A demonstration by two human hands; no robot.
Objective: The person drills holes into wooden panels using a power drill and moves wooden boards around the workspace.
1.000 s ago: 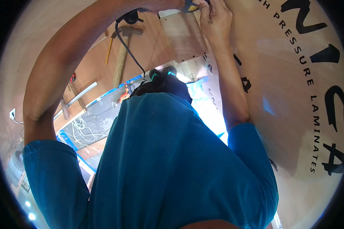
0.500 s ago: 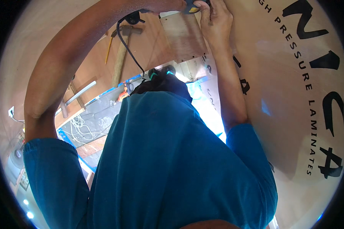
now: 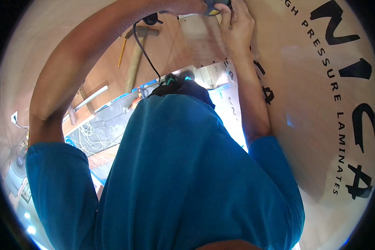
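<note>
At the top edge, my left hand (image 3: 189, 6) is closed around a dark grey corded power tool (image 3: 213, 10) with a yellow label. Much of the tool is hidden or cut off by the frame, so its exact kind does not show. My right hand (image 3: 238, 21) is closed at the tool's right end, its thumb and bent fingers against it. A black cord (image 3: 145, 54) hangs from the tool's rear and runs down toward my feet. Beside my right forearm rises a large brown laminate sheet (image 3: 296, 137) with black lettering.
On the wooden surface ahead lie a claw hammer (image 3: 134, 68) and a yellow pencil (image 3: 122, 53). A metal strip (image 3: 91, 98), an orange tool (image 3: 136, 102) and tangled white cord (image 3: 86, 135) lie lower left. A wall plug (image 3: 14, 117) and a fan (image 3: 18, 161) are at far left.
The view has shifted slightly, so the hammer, pencil and cord sit a little further right. Both hands keep their grip on the power tool.
</note>
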